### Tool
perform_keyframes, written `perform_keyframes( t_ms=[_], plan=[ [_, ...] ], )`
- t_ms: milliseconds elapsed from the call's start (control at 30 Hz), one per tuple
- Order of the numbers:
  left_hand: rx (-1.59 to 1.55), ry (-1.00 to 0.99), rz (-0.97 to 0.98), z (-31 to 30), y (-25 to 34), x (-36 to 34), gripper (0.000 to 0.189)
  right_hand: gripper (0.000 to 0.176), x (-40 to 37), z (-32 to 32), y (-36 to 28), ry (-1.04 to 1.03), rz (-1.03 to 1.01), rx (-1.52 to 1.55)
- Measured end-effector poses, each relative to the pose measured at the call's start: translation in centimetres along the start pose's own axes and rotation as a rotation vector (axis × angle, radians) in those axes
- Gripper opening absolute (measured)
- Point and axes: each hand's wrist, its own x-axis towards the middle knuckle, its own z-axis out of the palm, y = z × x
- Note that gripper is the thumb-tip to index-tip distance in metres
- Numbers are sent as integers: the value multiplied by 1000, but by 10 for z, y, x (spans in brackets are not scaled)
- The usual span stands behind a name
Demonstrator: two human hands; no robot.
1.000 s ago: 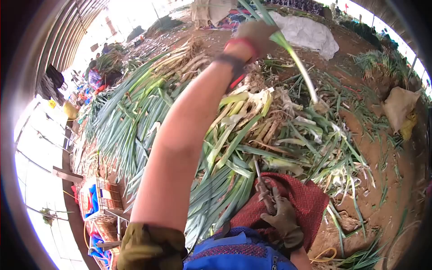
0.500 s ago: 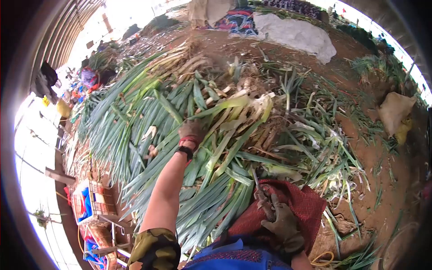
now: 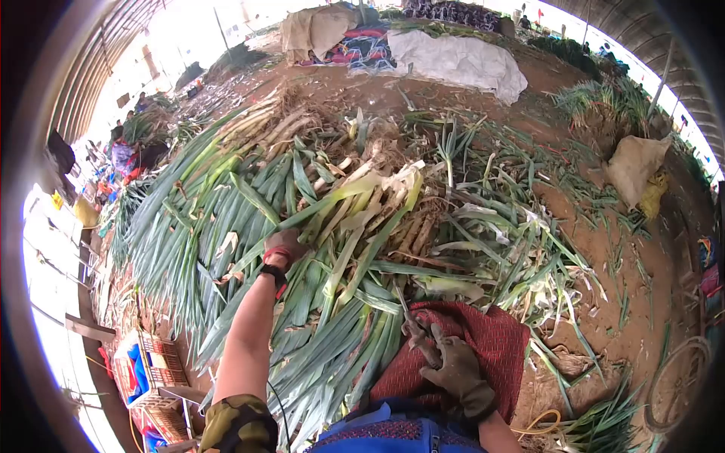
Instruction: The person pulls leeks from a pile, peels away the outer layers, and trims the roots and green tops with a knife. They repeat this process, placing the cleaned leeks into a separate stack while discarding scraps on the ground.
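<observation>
A large heap of long green onions lies in front of me, their green leaves toward me and to the left, their rooty white ends at the far side. In a dark glove, my left hand is closed among the leaves at the middle of the heap; its fingertips are partly hidden. My gloved right hand rests over a red cloth on my lap. It is closed round a narrow tool with a wrapped handle, which looks like a knife; its thin end points up toward the heap.
Loose leaves and trimmings lie to the right on the brown soil. Crates stand at the lower left. A white sheet lies at the back, a beige sack to the right. A wheel-like ring is at the lower right.
The view has turned to the right, so the scene sits further left. My left hand has come slightly nearer to me within the leaves. The right hand still holds the tool over the cloth.
</observation>
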Motion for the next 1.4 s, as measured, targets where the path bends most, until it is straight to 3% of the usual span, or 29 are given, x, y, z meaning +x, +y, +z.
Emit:
perform_keyframes(
  t_ms=[67, 200, 433, 600, 700, 1033, 1133, 1233, 1333, 1400],
  plan=[
    [-38, 70, 16, 13, -6, -1, 71, 96, 0, 0, 2, 24, -31, -11],
    [-59, -93, 2, -1, -1, 2, 76, 96, -7, 1, 10, 57, -70, -13],
    [-256, -70, 63, -6, 22, -52, 61, 95, 5, -10, -5, 33, -75, 59],
    [-431, -154, 90, 2, 40, -83, 56, 86, 33, -16, -47, 156, -249, 16],
    [-458, -118, 55, -7, 63, -110, 49, 90, 34, -13, -69, -80, -113, 41],
    [-232, -71, 103, 16, 77, -146, 66, 82, 18, 22, -78, -202, -24, -19],
    [-192, -76, 98, 25, 69, -147, 65, 86, 28, 16, -77, -146, 90, 111],
    [-206, -43, 96, 29, 67, -151, 62, 102, 23, -1, -93, -350, 23, 57],
    [-216, -29, 131, 23, 63, -158, 60, 102, 22, 15, -92, -273, 21, 102],
    [-221, -63, 138, 18, 61, -160, 61, 88, 28, 9, -90, -224, 102, 96]
  ],
)
